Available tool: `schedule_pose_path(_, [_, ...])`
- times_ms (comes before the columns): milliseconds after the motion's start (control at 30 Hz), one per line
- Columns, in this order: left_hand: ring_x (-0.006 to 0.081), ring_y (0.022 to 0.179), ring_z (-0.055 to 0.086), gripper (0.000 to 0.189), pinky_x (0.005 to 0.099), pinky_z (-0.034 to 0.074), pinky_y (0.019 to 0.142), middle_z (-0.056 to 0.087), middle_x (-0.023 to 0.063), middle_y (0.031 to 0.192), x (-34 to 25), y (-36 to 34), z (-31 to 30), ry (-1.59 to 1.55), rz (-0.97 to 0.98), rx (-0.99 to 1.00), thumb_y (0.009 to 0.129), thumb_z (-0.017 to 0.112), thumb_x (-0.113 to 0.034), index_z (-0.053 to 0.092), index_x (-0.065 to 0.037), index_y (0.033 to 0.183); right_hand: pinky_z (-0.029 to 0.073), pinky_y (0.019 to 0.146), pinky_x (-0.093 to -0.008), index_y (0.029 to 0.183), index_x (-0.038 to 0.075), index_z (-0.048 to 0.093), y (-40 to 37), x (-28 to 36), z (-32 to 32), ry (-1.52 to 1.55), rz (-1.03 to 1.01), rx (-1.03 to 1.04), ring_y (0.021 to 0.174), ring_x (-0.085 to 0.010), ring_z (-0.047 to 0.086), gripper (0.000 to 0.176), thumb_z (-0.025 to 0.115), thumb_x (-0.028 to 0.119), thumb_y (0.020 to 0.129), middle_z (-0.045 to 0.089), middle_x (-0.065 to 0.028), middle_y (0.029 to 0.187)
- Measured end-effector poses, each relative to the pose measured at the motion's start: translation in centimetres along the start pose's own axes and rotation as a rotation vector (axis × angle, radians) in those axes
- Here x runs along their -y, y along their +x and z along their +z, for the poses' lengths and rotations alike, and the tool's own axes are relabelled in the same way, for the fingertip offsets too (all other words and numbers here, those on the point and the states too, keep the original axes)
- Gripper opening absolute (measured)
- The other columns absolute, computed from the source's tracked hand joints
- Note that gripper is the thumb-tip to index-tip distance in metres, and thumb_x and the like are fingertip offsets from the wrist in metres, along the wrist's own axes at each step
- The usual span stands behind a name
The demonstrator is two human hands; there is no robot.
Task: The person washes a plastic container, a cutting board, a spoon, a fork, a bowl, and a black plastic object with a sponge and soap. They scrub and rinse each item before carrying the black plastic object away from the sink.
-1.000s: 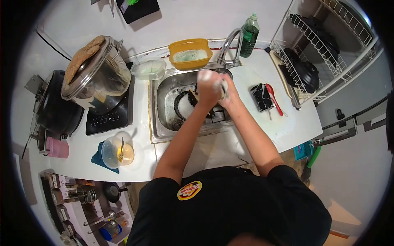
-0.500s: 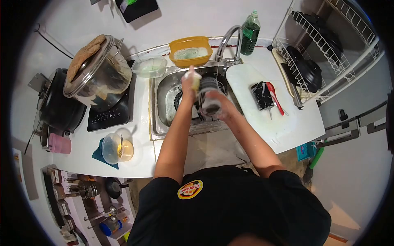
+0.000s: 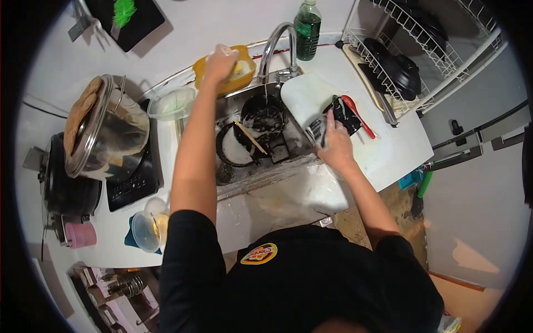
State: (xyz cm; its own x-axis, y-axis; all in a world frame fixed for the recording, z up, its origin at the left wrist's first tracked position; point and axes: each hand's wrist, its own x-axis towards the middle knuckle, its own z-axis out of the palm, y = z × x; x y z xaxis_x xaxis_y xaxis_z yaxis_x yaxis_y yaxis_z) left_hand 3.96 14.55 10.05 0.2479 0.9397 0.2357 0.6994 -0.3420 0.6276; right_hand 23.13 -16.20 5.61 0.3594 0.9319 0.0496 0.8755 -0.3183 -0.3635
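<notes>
My left hand (image 3: pixel 219 62) reaches out over the yellow bowl (image 3: pixel 247 75) of soapy water behind the sink and grips a soapy yellow sponge (image 3: pixel 239 67). My right hand (image 3: pixel 334 143) rests on the white board (image 3: pixel 302 94) to the right of the sink, its fingers around a ribbed glass (image 3: pixel 317 129). The glass stands beside a black item (image 3: pixel 345 115) and a red spoon (image 3: pixel 357 112). Between my arms, the sink (image 3: pixel 252 169) holds a black pan (image 3: pixel 264 115), a round plate (image 3: pixel 233 149) and a wooden stick (image 3: pixel 250 137).
The faucet (image 3: pixel 275 41) runs water into the pan, and a green soap bottle (image 3: pixel 307 23) stands behind it. A wire dish rack (image 3: pixel 413 53) with dark cookware is at the right. At the left are a clear container (image 3: pixel 171 103), a lidded steel pot (image 3: pixel 105 133) on a cooker, and a pink cup (image 3: pixel 80 235).
My left hand left the glass and stretched with the sponge to the yellow bowl. My right hand carried the glass out of the sink to the white board. The view shifted left.
</notes>
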Motion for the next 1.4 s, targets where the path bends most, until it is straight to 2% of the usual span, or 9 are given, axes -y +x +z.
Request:
schedule_pose_path(167, [0.0351, 0.109, 0.05, 0.054, 0.0416, 0.039, 0.093, 0.055, 0.021, 0.112, 4.5, 4.8, 2.4, 0.348, 0.063, 0.13, 0.074, 0.06, -0.038, 0.05, -0.006, 0.117, 0.033, 0.097, -0.0439, 0.124, -0.005, 0.041, -1.9, 0.3, -0.5, -0.245, -0.092, -0.427, 0.104, -0.0359, 0.046, 0.057, 0.06, 0.006, 0.071, 0.048, -0.0222, 0.112])
schedule_pose_path(333, [0.0326, 0.12, 0.042, 0.067, 0.0433, 0.037, 0.098, 0.039, 0.0177, 0.135, 7.0, 7.1, 6.0, 0.576, -0.112, 0.392, 0.069, 0.067, -0.035, 0.045, -0.008, 0.126, 0.033, 0.097, -0.0463, 0.107, -0.003, 0.052, -0.6, 4.9, 3.0, 0.48, -0.214, -0.033, 0.107, -0.0389, 0.045, 0.037, 0.058, 0.004, 0.072, 0.05, -0.0214, 0.109])
schedule_pose_path(500, [0.0307, 0.118, 0.046, 0.063, 0.0387, 0.041, 0.095, 0.045, 0.0162, 0.13, 16.8, 10.5, 13.3, 0.545, -0.125, 0.571, 0.063, 0.069, -0.033, 0.054, -0.006, 0.119, 0.024, 0.105, -0.0436, 0.127, -0.006, 0.037, 7.1, 6.7, 12.8, -0.062, -0.527, 0.04, 0.124, -0.0433, 0.03, 0.063, 0.056, 0.03, 0.08, 0.035, -0.0291, 0.131])
schedule_pose_path(633, [0.0346, 0.104, 0.056, 0.044, 0.0372, 0.045, 0.09, 0.058, 0.0224, 0.108, 10.2, 6.6, 6.7, 0.516, -0.071, 0.51, 0.064, 0.064, -0.027, 0.064, -0.002, 0.1, 0.016, 0.108, -0.0439, 0.139, -0.004, 0.01, 10.3, 8.7, 14.5, -0.167, -0.207, 0.437, 0.134, -0.0414, 0.011, 0.109, 0.06, 0.062, 0.068, 0.012, -0.0304, 0.142])
schedule_pose_path(833, [0.0379, 0.088, 0.061, 0.038, 0.0408, 0.048, 0.077, 0.063, 0.0241, 0.089, 8.2, 4.9, 1.9, 0.242, -0.128, 0.19, 0.069, 0.059, -0.03, 0.065, 0.001, 0.088, 0.014, 0.108, -0.0461, 0.142, 0.004, 0.008, 10.6, 11.7, 14.3, -0.089, -0.129, 0.737, 0.134, -0.0421, 0.008, 0.122, 0.061, 0.073, 0.056, 0.005, -0.0301, 0.143])
schedule_pose_path(933, [0.0347, 0.081, 0.062, 0.037, 0.0392, 0.049, 0.073, 0.064, 0.0237, 0.079, 7.7, 4.2, -0.5, -0.084, -0.275, -0.043, 0.07, 0.056, -0.03, 0.065, 0.004, 0.081, 0.013, 0.108, -0.048, 0.143, 0.007, 0.008, 9.7, 12.5, 13.7, -0.269, -0.281, 0.729, 0.134, -0.0428, 0.006, 0.121, 0.061, 0.072, 0.056, 0.003, -0.0293, 0.144])
schedule_pose_path(1067, [0.0301, 0.087, 0.059, 0.037, 0.048, 0.046, 0.08, 0.061, 0.0175, 0.101, 7.7, 1.5, -3.5, -1.108, -0.337, 0.116, 0.077, 0.041, -0.022, 0.062, -0.006, 0.103, 0.014, 0.107, -0.0501, 0.142, 0.004, 0.008, 9.1, 11.6, 15.8, -0.272, -0.313, 0.732, 0.134, -0.0424, 0.004, 0.126, 0.063, 0.074, 0.052, 0.001, -0.0287, 0.144])
schedule_pose_path(1267, [0.0419, 0.131, 0.019, 0.051, 0.0733, 0.007, 0.096, 0.024, 0.0184, 0.142, 8.2, -9.3, -5.9, -2.136, -0.445, 0.22, 0.085, 0.024, -0.033, 0.038, -0.015, 0.131, 0.023, 0.106, -0.0385, 0.141, 0.002, 0.012, 10.1, 9.2, 15.5, 0.204, -0.281, 1.041, 0.133, -0.0319, 0.022, 0.127, 0.052, 0.084, 0.053, 0.018, -0.0247, 0.143])
schedule_pose_path(1400, [0.044, 0.132, 0.014, 0.041, 0.0743, 0.0, 0.095, 0.025, 0.019, 0.142, 6.3, -16.1, -4.1, -2.431, -0.413, 0.09, 0.085, 0.033, -0.044, 0.051, -0.016, 0.11, 0.029, 0.102, -0.039, 0.138, 0.005, 0.027, 9.3, 9.6, 13.7, 0.355, -0.331, 1.101, 0.126, -0.0323, 0.034, 0.109, 0.053, 0.077, 0.06, 0.032, -0.0198, 0.139])
